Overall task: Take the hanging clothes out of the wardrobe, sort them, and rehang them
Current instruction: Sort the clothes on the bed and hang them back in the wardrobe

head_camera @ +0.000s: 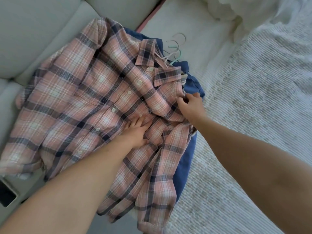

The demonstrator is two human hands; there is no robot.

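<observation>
A pink plaid button shirt lies spread face up on a pile across the bed and the grey upholstered side. Under it a blue denim garment shows along the right edge. Several hanger hooks, pale and teal, stick out beyond the collar. My left hand lies flat on the shirt's middle with its fingers straight. My right hand pinches the plaid fabric at the shirt's right shoulder, near the denim.
A white textured bedspread covers the right side, with a rumpled white duvet at the top. Grey cushioned panels fill the upper left. A dark phone lies at the lower left edge.
</observation>
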